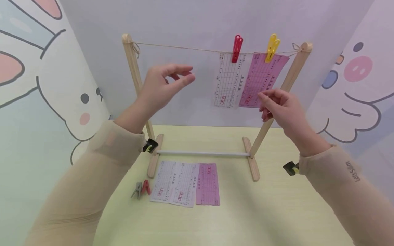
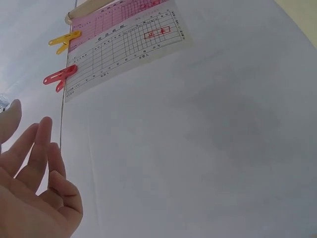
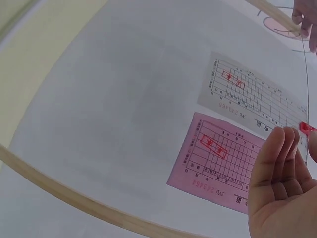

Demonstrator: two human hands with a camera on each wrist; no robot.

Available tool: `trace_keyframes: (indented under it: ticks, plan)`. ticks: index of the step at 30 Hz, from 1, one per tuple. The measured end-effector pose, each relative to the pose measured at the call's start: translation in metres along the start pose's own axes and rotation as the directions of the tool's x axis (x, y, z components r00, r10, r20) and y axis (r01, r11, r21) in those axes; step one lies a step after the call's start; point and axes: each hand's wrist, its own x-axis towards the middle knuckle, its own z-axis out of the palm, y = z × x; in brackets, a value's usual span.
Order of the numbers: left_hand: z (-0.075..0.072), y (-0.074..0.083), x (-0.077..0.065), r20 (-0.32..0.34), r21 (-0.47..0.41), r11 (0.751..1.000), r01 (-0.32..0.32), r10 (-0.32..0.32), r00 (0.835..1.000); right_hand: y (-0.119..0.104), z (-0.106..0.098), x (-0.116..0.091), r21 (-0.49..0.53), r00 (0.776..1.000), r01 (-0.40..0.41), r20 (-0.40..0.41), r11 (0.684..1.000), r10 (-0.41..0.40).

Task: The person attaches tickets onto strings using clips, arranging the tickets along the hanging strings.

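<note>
My left hand [image 1: 163, 82] is raised in front of the string on its left half, thumb and fingers apart with nothing between them. Near the lower edge of the hanging pink slip [image 1: 261, 78] is my right hand [image 1: 281, 107], its fingers loosely bent and holding nothing. A yellow clothespin [image 1: 272, 48] clips that slip to the string [image 1: 184, 48]. Beside it a white printed slip [image 1: 228, 80] hangs from a red clothespin [image 1: 237, 49]. The right wrist view shows the right palm [image 3: 287, 198] overlapping the pink slip. In the left wrist view, the left fingers [image 2: 37, 158] are bare of any object.
The wooden rack posts [image 1: 132, 65] hold the string, with a white bar [image 1: 203, 154] low between their feet. On the table [image 1: 234, 218] lie two white slips [image 1: 175, 182], a pink slip [image 1: 208, 184], a grey clothespin [image 1: 137, 190] and a red clothespin [image 1: 146, 187].
</note>
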Motion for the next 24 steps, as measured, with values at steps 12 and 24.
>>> trace_keyframes:
  ticks: [12, 24]
  plan:
    - [-0.002, -0.025, -0.045, -0.029, 0.003, 1.0, 0.011, -0.011, 1.0, 0.036, 0.022, -0.02, 0.05, 1.0, -0.001, 0.012, 0.999, 0.001]
    - [0.006, -0.051, -0.087, -0.031, -0.003, 0.998, 0.062, -0.062, 0.998, 0.069, 0.047, -0.04, 0.045, 0.995, -0.082, 0.059, 0.996, 0.08]
